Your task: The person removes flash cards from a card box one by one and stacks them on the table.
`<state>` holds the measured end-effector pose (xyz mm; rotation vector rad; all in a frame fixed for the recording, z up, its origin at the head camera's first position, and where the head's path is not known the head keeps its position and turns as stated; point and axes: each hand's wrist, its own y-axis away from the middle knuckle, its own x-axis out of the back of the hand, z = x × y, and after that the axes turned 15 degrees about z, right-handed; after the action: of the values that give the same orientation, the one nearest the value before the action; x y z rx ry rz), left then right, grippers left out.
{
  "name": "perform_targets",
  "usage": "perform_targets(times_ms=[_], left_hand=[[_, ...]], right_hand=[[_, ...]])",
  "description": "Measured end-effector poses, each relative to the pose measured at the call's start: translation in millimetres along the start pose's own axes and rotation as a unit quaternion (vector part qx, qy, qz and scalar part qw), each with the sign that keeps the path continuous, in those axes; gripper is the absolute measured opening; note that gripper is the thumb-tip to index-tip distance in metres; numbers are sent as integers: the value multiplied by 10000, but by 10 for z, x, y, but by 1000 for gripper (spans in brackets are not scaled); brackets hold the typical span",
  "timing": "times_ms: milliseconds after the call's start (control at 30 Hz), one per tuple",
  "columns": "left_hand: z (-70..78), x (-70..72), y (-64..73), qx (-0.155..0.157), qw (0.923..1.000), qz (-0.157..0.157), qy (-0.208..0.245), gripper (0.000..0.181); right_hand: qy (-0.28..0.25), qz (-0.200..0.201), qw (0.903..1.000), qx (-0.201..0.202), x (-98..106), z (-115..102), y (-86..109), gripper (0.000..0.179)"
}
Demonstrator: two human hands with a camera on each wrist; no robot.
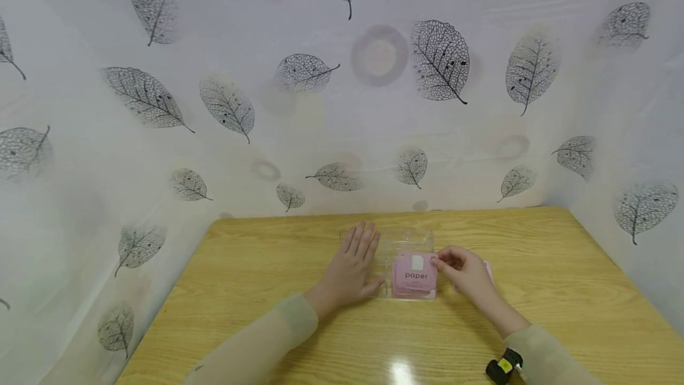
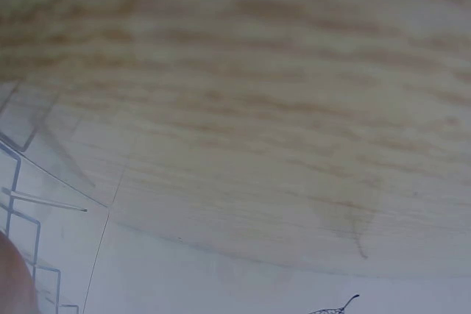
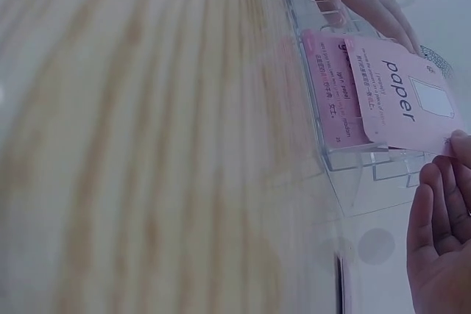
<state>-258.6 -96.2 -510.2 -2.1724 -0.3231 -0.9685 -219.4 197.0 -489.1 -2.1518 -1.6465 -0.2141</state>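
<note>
Transparent box [image 1: 408,237] was partly hidden by outstretched left hand [image 1: 348,270]; right hand [image 1: 468,272] pinched pink card [image 1: 415,283] located between both hands.

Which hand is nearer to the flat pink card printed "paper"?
Right. The right hand pinches a corner of the flat pink card; the left hand is left of it, at the clear plastic box.

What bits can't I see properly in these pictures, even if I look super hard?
- The big word on the lower card: right wrist view, mostly covered by the paper card.
- The tiny print on the paper card: head view, too small to read.
- Most of the pink item: head view, behind the right hand.
- Most of the left hand: left wrist view, cut off by the picture's edge.
</note>
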Motion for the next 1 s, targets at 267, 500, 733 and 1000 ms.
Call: perform_targets(times_ms=[267,500,733,1000], left_hand=[[-4,14,-7,18,10000,-93,14,100],[3,6,5,40,9999,-113,56,99],[4,19,0,33,9999,-146,47,100],[6,5,6,13,10000,-60,-8,100]], right_hand=[[34,102,9999,107,9,-4,-10,13],[-2,236,9993,290,23,20,-26,13],[-108,297,9990,322,46,24,-35,15],[-130,303,9993,194,94,23,-46,15]])
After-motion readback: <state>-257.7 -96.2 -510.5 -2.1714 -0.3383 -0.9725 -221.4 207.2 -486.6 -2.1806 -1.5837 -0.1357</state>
